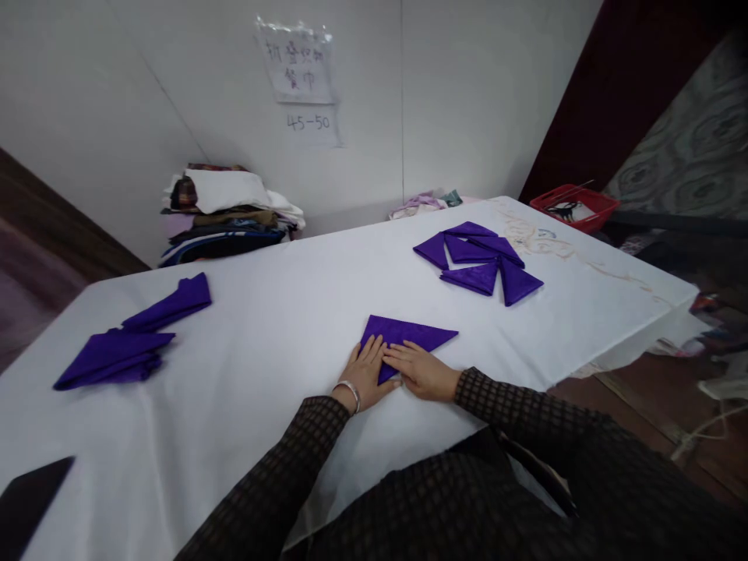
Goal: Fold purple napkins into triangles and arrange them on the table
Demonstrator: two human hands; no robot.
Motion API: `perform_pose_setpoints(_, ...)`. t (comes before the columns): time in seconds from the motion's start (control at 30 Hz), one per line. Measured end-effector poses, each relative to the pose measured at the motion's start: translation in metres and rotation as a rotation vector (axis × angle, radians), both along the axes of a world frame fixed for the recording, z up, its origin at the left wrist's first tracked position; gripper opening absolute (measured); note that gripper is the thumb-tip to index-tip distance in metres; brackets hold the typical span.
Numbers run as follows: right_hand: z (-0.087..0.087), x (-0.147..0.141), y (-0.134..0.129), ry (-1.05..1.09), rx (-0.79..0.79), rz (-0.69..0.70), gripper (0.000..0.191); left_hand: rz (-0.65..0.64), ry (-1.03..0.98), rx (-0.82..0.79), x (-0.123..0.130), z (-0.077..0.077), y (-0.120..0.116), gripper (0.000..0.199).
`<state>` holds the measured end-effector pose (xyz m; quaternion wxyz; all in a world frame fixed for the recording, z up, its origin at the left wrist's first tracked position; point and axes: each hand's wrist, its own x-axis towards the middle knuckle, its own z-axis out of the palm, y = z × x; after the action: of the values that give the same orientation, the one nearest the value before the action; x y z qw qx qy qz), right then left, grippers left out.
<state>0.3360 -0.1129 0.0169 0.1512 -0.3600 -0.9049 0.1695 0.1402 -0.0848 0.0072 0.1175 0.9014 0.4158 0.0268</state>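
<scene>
My left hand (365, 377) and right hand (421, 369) lie flat, fingers extended, pressing the folded purple cloth (409, 333) against the white surface (262, 327); neither grips it.

"What's covering the table (262, 312)?"
"A white cloth (234, 436), with a tan pattern (541, 241) toward the far right."
"And on it?"
"Two purple bundles (114, 358) on the left, close together. One purple triangle (418, 333) near the middle. Beyond it, to the right, a purple cluster (473, 251) of folded triangles."
"Near left corner?"
"Something dark and flat (35, 499)."
</scene>
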Motion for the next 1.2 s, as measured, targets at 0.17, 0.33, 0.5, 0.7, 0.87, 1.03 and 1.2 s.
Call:
perform_pose_setpoints(0.17, -0.015, -0.004, -0.004, 0.052, 0.006, -0.048, 0.058, -0.067, 0.088, -0.168, -0.002, 0.023, 0.012, 0.079)
perform_pose_setpoints(0.33, -0.019, 0.000, -0.002, 0.070, 0.019, -0.051, 0.056, -0.092, 0.056, -0.065, -0.012, 0.033, -0.005, 0.078)
perform_pose_setpoints(0.5, -0.017, -0.001, -0.004, 0.053, 0.003, -0.053, 0.053, -0.114, -0.023, 0.079, -0.041, 0.028, -0.037, 0.069)
perform_pose_setpoints(0.7, -0.016, 0.001, -0.002, 0.044, -0.022, -0.048, 0.056, 0.002, -0.037, 0.121, -0.056, 0.029, -0.045, 0.039)
perform_pose_setpoints(0.87, 0.001, -0.007, -0.017, 0.023, -0.010, -0.021, 0.060, -0.009, -0.178, 0.060, -0.042, 0.048, -0.052, 0.033)
perform_pose_setpoints(1.03, 0.005, -0.023, -0.046, 0.317, -0.056, -0.027, 0.044, 0.049, -0.340, -0.116, -0.019, 0.068, -0.074, 0.030)
perform_pose_setpoints(1.2, 0.003, -0.019, -0.065, 0.598, -0.352, -0.089, 0.022, 0.077, -0.722, -0.556, -0.009, 0.066, -0.058, 0.031)
